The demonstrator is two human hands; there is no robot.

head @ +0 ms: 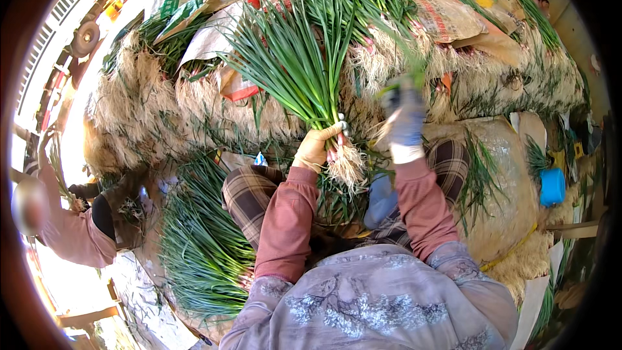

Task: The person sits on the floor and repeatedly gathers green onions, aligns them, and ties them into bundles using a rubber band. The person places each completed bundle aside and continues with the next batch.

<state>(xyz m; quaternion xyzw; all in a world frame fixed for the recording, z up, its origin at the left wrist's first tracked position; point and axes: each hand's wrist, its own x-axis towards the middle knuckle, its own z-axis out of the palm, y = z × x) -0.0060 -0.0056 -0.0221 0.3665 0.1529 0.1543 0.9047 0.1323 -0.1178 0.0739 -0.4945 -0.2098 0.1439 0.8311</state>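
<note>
My left hand (318,146), in a pale yellow glove, grips a bunch of green onions (301,73) just above the roots. Their long leaves fan away from me, and the pinkish bulbs and pale roots (347,165) hang below my fingers. Just right of the bunch is my right hand (408,114) in a blue-grey glove, blurred by motion. Blurred green leaf (415,65) rises from its fingers, with pale root strands beside it, apparently a green onion in its grasp; the fingers themselves are unclear.
A long heap of green onions (131,82) lies ahead, roots towards me, with woven sacks (444,14) on top. More trimmed-looking onions (204,243) lie at my left. A filled plastic-covered bundle (500,175) and blue container (552,187) are right. Another person (73,233) sits far left.
</note>
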